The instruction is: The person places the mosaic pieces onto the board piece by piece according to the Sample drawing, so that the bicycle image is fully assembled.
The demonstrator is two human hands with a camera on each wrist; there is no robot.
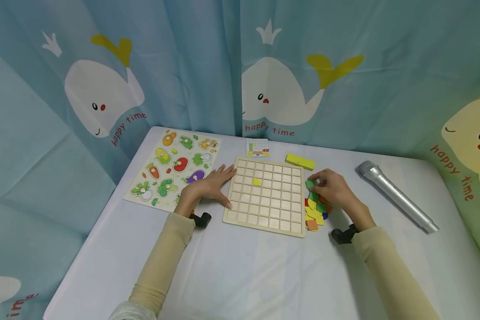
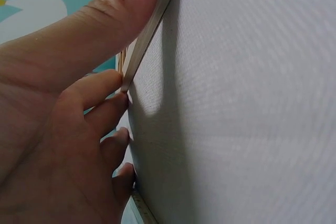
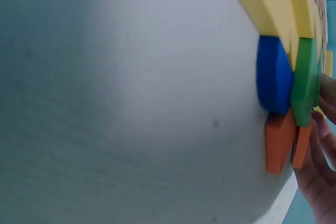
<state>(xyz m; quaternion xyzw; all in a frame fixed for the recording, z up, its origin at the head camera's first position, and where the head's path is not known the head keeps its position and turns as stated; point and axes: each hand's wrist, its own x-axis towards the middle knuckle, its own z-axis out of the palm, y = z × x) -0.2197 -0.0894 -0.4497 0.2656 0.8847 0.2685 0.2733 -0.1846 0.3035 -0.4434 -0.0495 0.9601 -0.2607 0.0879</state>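
Head view: wooden grid board [image 1: 266,198] lies flat on the white table [image 1: 240,266], between the two hands. One yellow tile [image 1: 257,182] sits in a cell in the upper-middle part of the grid; every other cell shows bare wood. Judged from that, the filling has barely begun, with nearly the whole board left.

Left hand [image 1: 209,186] rests against the board's left edge, fingers straight and spread, fingertips on the near-left corner cells, thumb along the rim. Left wrist view confirms it: thumb and fingertips touch the thin wooden edge, nothing gripped.

Right hand [image 1: 333,186] hovers over the pile of coloured tiles [image 1: 317,211], just off the board's right edge. Fingers are curled, pinching a green tile [image 1: 311,183] at the fingertips, just beyond the board's right rim. Tile looks roughly square, so no clear long axis; it seems tilted up rather than flat, but the exact facing is hard to tell. Right wrist view, blurred, shows yellow, blue, green and orange tiles stacked loosely beside the fingers [image 3: 320,171].

Beyond the right fingertips: a yellow block [image 1: 300,162] and a small pattern card [image 1: 258,147].
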